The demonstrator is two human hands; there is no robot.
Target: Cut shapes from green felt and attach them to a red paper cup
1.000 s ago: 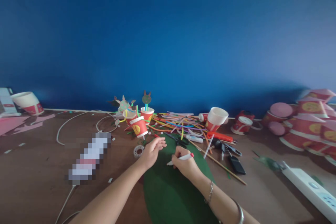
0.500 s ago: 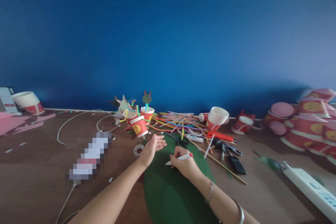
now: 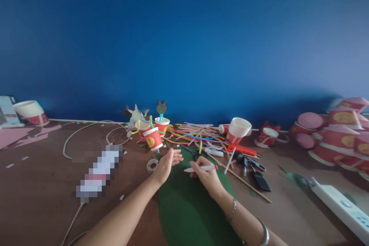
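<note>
Between the fingers of my right hand [image 3: 206,175] is a white marker pen [image 3: 200,168] with a red end, its tip pointing left over a large green sheet [image 3: 190,207]. I cannot tell whether the tip touches the sheet. My left hand [image 3: 168,164] is open at the sheet's left edge, fingers stretched towards the right. Just left of it lies a white tape roll [image 3: 152,165]. Dark-handled scissors [image 3: 198,153] lie beyond my right hand, partly hidden by it. A tilted red and white paper cup [image 3: 152,138] stands beyond my left hand.
Several coloured straws [image 3: 193,132] lie along the blue wall. A wooden stick [image 3: 242,180], keys and a black fob [image 3: 261,180] are to the right. A power strip [image 3: 343,207] and stacked red cups [image 3: 337,138] stand farther right. A white cable [image 3: 72,219] runs at left.
My right hand has shifted slightly away from me and to the right, and the marker now lies flatter. My left hand stays nearly where it was.
</note>
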